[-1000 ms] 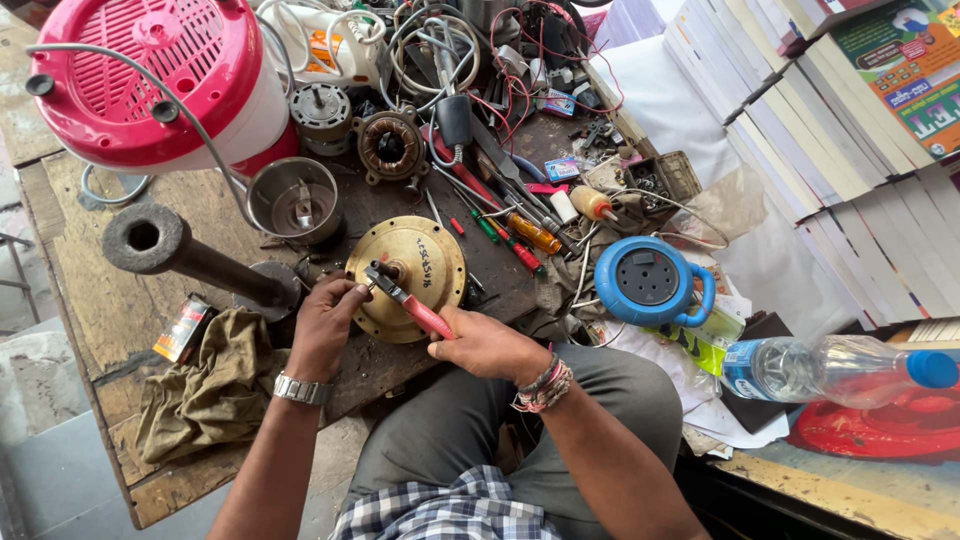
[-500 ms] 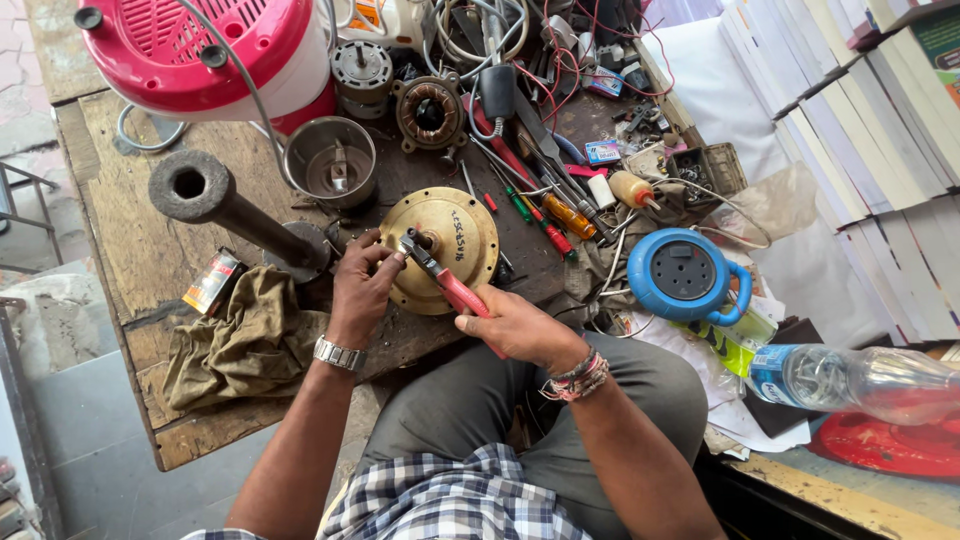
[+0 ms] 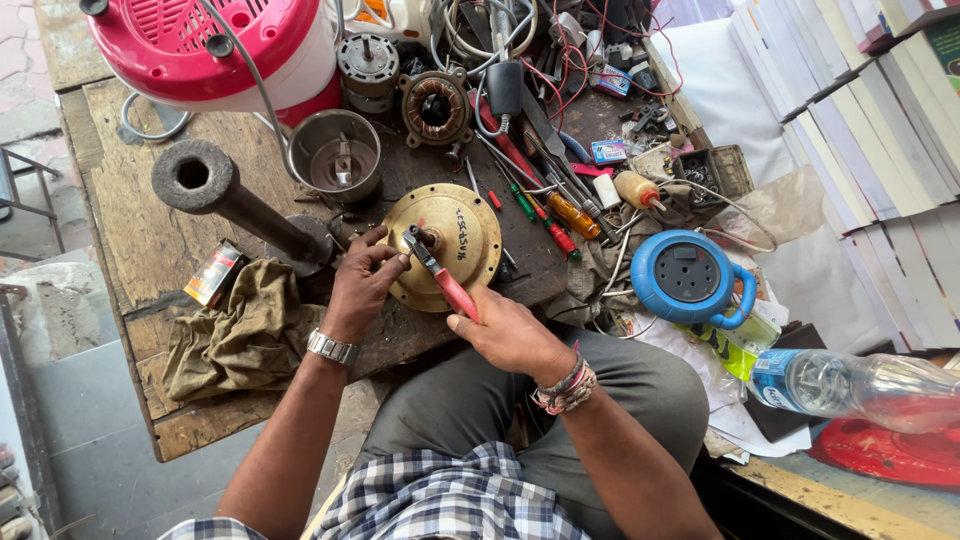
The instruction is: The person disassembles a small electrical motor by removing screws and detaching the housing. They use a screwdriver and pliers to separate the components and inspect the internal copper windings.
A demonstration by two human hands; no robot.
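A round brass-coloured motor cover (image 3: 470, 228) lies on the wooden workbench (image 3: 130, 225) in front of me. My right hand (image 3: 505, 335) grips red-handled pliers (image 3: 448, 283) whose jaws bite at the cover's centre hub. My left hand (image 3: 362, 285) rests on the cover's left rim, fingers curled beside the plier jaws. A metal watch sits on my left wrist, bead bracelets on the right.
A black iron pipe stand (image 3: 205, 190), a steel cup (image 3: 340, 155), a pink and white appliance (image 3: 215, 45), a copper-wound stator (image 3: 436, 105), screwdrivers (image 3: 560, 215), an olive rag (image 3: 235, 335), a blue extension reel (image 3: 690, 275), a plastic bottle (image 3: 860, 385) and stacked books (image 3: 880, 140).
The view has shifted, so the bench sits lower and further right in frame. Both hands stay on the cover and pliers, with only slight movement at the hub.
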